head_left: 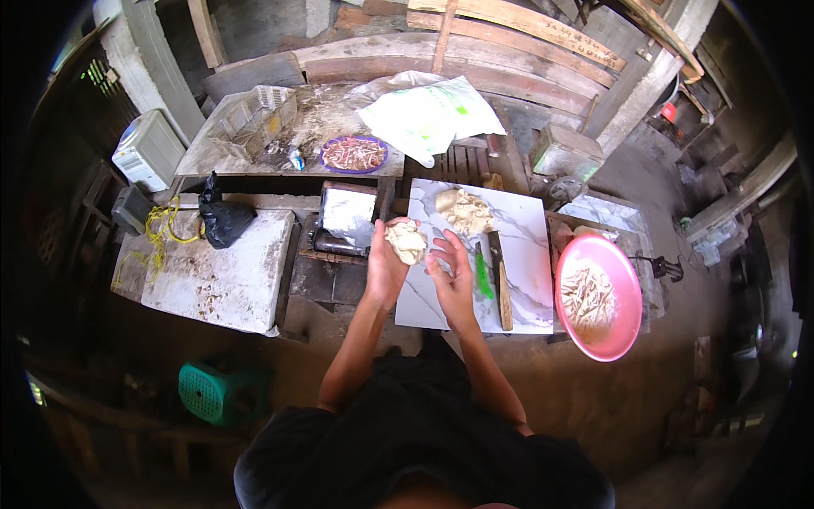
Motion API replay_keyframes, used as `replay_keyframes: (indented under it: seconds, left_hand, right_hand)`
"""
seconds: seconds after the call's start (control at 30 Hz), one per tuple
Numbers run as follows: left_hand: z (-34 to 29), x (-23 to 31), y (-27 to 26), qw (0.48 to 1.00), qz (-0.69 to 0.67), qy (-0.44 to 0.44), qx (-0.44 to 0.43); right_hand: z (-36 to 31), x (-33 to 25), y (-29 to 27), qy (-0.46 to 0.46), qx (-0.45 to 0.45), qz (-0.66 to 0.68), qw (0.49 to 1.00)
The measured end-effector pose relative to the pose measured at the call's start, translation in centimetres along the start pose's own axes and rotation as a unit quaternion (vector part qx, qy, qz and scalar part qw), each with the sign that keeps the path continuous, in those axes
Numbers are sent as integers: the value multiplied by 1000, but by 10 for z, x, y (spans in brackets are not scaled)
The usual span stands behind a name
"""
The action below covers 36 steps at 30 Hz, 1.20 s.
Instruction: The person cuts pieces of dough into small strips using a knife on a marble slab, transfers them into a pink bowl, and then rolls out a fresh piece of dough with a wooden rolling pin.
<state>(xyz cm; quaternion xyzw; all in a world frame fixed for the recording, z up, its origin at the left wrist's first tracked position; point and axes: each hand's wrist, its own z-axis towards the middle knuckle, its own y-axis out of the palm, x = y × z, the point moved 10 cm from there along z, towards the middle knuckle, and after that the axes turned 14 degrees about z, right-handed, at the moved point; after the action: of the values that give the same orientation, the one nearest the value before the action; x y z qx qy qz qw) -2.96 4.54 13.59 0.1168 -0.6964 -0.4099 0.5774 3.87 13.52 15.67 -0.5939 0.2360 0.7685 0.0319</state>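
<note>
Lumpy cream dough mound (464,212) on far part of white marbled rectangular surface (530,254). Nearer, side by side: slim green tool (483,273) left, long wooden-handled knife (504,297) right. Right of surface: round pink plastic basin (629,297), pale floury strips (588,297) inside. Behind: flat white plastic sack (424,119). Far left: crumpled black plastic bag (225,222) on worn white slab (242,280).

From the view's centre, a green plastic stool (203,392) stands at eight o'clock, a bunched black plastic bag (227,222) lies at nine, a boxy white plastic container (148,154) sits at ten, and a white plastic sack (414,120) with green print spreads at twelve.
</note>
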Motion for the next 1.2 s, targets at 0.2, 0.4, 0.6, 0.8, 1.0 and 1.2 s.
replay_keyframes:
  seconds: [0.2, 0.4, 0.6, 0.8, 1.0, 1.2]
  left_hand:
    - [-14, -22, 28, 900, 424, 63, -83]
    - [-24, -7, 20, 723, 668, 170, -49]
    - [-20, -9, -3, 860, 498, 100, -57]
    - [-26, -51, 4, 968, 218, -118, -41]
    - [-15, -59, 5, 984, 32, -172, -31]
    - [-16, -74, -17, 983, 29, -181, 15]
  right_hand:
    - [0, 35, 1, 85, 39, 289, 953]
    - [-21, 62, -20, 187, 134, 302, 925]
    - [-7, 51, -36, 174, 196, 231, 937]
    - [6, 26, -16, -47, 113, 59, 991]
    - [9, 15, 12, -117, -32, -249, 961]
    - [6, -10, 7, -164, 24, -265, 950]
